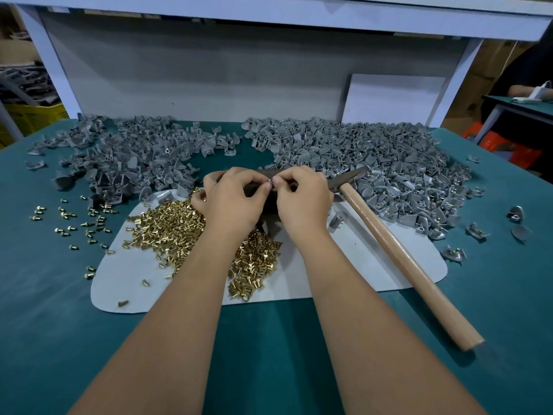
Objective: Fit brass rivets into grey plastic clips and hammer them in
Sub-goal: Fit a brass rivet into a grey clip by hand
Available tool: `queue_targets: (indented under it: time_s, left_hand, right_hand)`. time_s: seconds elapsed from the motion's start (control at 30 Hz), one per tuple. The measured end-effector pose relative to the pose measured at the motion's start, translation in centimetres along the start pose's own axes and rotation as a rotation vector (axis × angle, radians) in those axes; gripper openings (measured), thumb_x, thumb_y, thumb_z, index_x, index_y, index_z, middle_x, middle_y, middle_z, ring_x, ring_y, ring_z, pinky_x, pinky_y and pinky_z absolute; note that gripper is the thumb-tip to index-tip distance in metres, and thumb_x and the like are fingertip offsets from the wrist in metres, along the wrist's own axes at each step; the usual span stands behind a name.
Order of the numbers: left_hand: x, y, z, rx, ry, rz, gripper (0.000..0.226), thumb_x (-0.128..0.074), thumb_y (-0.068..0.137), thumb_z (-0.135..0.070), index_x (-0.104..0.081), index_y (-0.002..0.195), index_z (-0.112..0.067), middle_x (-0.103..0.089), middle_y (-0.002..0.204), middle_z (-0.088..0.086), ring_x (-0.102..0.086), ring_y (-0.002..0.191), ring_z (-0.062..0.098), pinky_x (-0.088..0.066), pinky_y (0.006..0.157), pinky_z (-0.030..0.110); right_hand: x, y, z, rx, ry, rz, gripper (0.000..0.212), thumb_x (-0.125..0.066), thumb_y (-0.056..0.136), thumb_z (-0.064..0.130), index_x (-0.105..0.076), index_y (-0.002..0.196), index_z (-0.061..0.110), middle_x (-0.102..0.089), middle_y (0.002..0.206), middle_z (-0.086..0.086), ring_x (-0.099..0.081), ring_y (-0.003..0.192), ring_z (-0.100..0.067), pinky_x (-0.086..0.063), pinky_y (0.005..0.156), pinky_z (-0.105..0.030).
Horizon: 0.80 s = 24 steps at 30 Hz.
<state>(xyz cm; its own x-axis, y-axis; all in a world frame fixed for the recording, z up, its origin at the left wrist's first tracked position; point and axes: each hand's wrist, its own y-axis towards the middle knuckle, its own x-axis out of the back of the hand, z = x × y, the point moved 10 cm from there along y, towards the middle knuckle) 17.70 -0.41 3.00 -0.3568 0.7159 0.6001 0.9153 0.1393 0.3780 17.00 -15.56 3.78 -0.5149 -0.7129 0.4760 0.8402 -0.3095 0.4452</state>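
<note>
My left hand (232, 199) and my right hand (302, 199) meet fingertip to fingertip over a dark metal block (267, 202). Together they pinch a small grey clip (270, 184), mostly hidden by the fingers; I cannot tell whether a rivet is in it. A heap of brass rivets (179, 232) lies on a white mat (344, 274) under my left wrist. A hammer (398, 250) with a wooden handle lies to the right, its head beside my right hand. Grey clips are heaped at the back left (125, 157), and clips with brass rivets at the back right (389, 163).
The table has a teal cover (269, 354). Loose rivets (77, 223) are scattered left of the mat, and a few stray clips (478, 232) lie at the right. A grey back panel (209, 73) stands behind the piles. Another person's arm (520, 89) shows at the far right.
</note>
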Motion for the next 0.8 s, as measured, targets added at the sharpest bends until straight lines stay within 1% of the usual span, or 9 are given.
queue_targets:
  time_s: [0.03, 0.1, 0.17, 0.23, 0.3, 0.37, 0.5, 0.67, 0.8]
  left_hand:
    - [-0.1, 0.0, 0.0, 0.002, -0.007, 0.004, 0.007, -0.061, 0.091, -0.043, -0.064, 0.085, -0.042, -0.053, 0.102, -0.024, -0.031, 0.125, 0.017, -0.02, 0.102, 0.049]
    - [-0.1, 0.0, 0.1, 0.014, -0.018, 0.011, 0.007, -0.061, 0.091, -0.042, -0.063, 0.084, -0.042, -0.054, 0.106, -0.024, -0.031, 0.126, 0.018, -0.019, 0.103, 0.048]
    - [-0.1, 0.1, 0.1, 0.028, -0.029, 0.017, 0.008, -0.061, 0.091, -0.042, -0.062, 0.083, -0.042, -0.055, 0.109, -0.024, -0.029, 0.127, 0.018, -0.017, 0.105, 0.049]
    - [-0.2, 0.2, 0.1, 0.034, -0.056, 0.03, 0.009, -0.061, 0.091, -0.042, -0.063, 0.082, -0.042, -0.053, 0.107, -0.025, -0.029, 0.127, 0.018, -0.017, 0.107, 0.052]
    - [-0.3, 0.3, 0.1, 0.037, -0.09, 0.042, 0.009, -0.062, 0.091, -0.04, -0.063, 0.082, -0.042, -0.052, 0.106, -0.024, -0.032, 0.128, 0.019, -0.017, 0.108, 0.054]
    - [-0.3, 0.3, 0.1, 0.04, -0.096, 0.042, 0.01, -0.062, 0.091, -0.04, -0.063, 0.081, -0.042, -0.052, 0.105, -0.024, -0.032, 0.128, 0.018, -0.017, 0.108, 0.053]
    - [-0.2, 0.2, 0.1, 0.039, -0.092, 0.044, 0.009, -0.062, 0.091, -0.04, -0.064, 0.082, -0.042, -0.051, 0.103, -0.024, -0.032, 0.127, 0.019, -0.018, 0.107, 0.052]
    - [-0.2, 0.1, 0.0, 0.03, -0.081, 0.047, 0.009, -0.062, 0.091, -0.04, -0.063, 0.083, -0.042, -0.051, 0.104, -0.022, -0.033, 0.128, 0.019, -0.019, 0.107, 0.054]
    - [-0.3, 0.1, 0.0, 0.015, -0.094, 0.054, 0.008, -0.063, 0.09, -0.04, -0.063, 0.082, -0.042, -0.051, 0.102, -0.021, -0.034, 0.128, 0.02, -0.022, 0.107, 0.054]
  right_hand:
    - [0.0, 0.0, -0.2, -0.009, 0.055, 0.019, 0.015, -0.061, 0.09, 0.026, -0.068, 0.078, 0.025, -0.06, 0.086, 0.015, -0.048, 0.102, -0.014, -0.034, 0.094, -0.039]
    - [0.0, 0.0, -0.7, -0.062, 0.187, 0.033, 0.023, -0.053, 0.094, 0.026, -0.071, 0.082, 0.02, -0.066, 0.091, 0.009, -0.051, 0.105, -0.018, -0.038, 0.098, -0.045]
    - [0.0, -0.1, -1.3, -0.139, 0.304, 0.021, 0.029, -0.046, 0.097, 0.027, -0.071, 0.085, 0.02, -0.067, 0.095, -0.001, -0.053, 0.106, -0.02, -0.04, 0.096, -0.045]
    - [-0.1, -0.1, -1.7, -0.173, 0.355, 0.011, 0.029, -0.044, 0.098, 0.027, -0.072, 0.089, 0.023, -0.067, 0.097, -0.004, -0.054, 0.107, -0.02, -0.043, 0.095, -0.044]
    - [-0.2, 0.0, -1.7, -0.17, 0.351, 0.013, 0.029, -0.044, 0.098, 0.027, -0.072, 0.091, 0.025, -0.067, 0.098, -0.002, -0.054, 0.108, -0.02, -0.043, 0.095, -0.044]
    - [-0.2, 0.1, -1.5, -0.144, 0.322, 0.017, 0.028, -0.045, 0.097, 0.027, -0.071, 0.089, 0.025, -0.067, 0.095, 0.001, -0.054, 0.108, -0.02, -0.042, 0.095, -0.044]
    - [-0.1, 0.0, -0.9, -0.083, 0.261, 0.021, 0.018, -0.054, 0.092, 0.026, -0.072, 0.088, 0.024, -0.067, 0.093, 0.011, -0.052, 0.108, -0.017, -0.041, 0.096, -0.045]
    - [0.0, 0.0, -0.7, -0.056, 0.211, 0.024, 0.011, -0.062, 0.088, 0.028, -0.072, 0.086, 0.026, -0.066, 0.088, 0.012, -0.047, 0.107, -0.014, -0.04, 0.095, -0.044]
    - [0.2, -0.1, -0.4, -0.023, 0.175, 0.02, 0.009, -0.065, 0.086, 0.02, -0.071, 0.08, 0.023, -0.065, 0.085, 0.012, -0.05, 0.104, -0.017, -0.04, 0.094, -0.043]
